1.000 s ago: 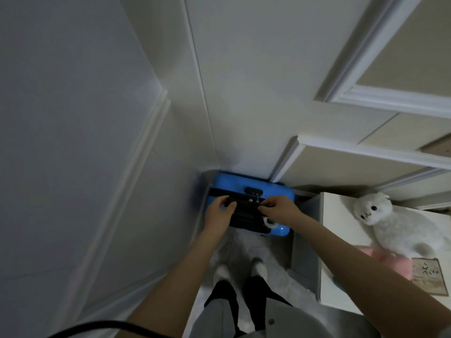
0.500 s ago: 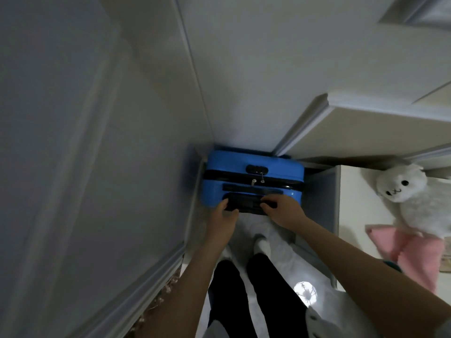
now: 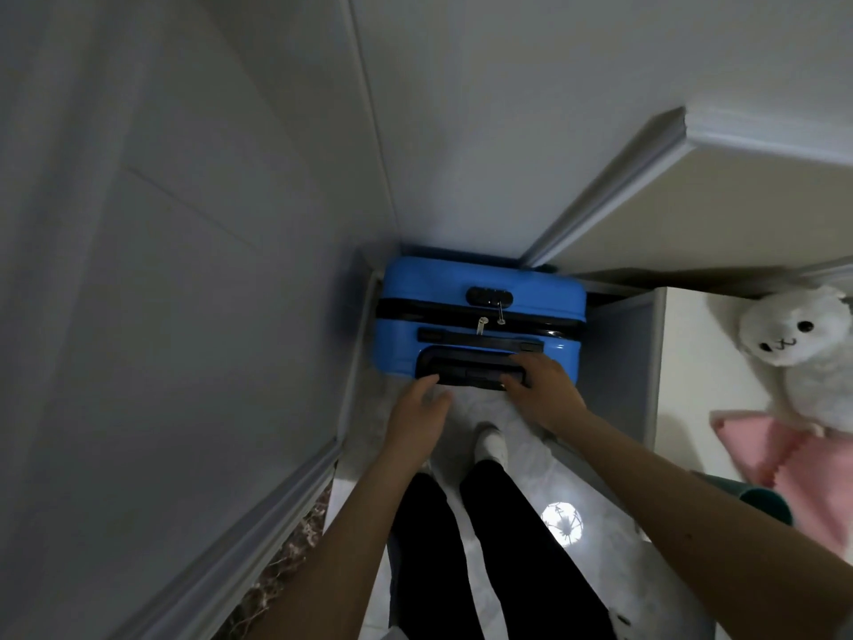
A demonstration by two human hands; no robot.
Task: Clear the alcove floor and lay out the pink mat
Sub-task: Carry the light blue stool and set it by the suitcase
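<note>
While the blue suitcase (image 3: 480,316) stands in the alcove corner, this job looks barely begun. Right hand (image 3: 544,390) sits on the black pull handle (image 3: 471,369), fingers (image 3: 519,378) curled over its end; left hand (image 3: 417,408) reaches the handle's other end with fingers fairly straight, and I cannot tell whether it grips. Well off beyond the right hand's fingers, the pink mat (image 3: 784,455) lies bunched under a white plush toy (image 3: 803,353), not laid out.

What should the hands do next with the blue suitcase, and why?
Probably pull the black handle up. Both the left hand and right hand are at it, and the suitcase fills the alcove corner.
</note>
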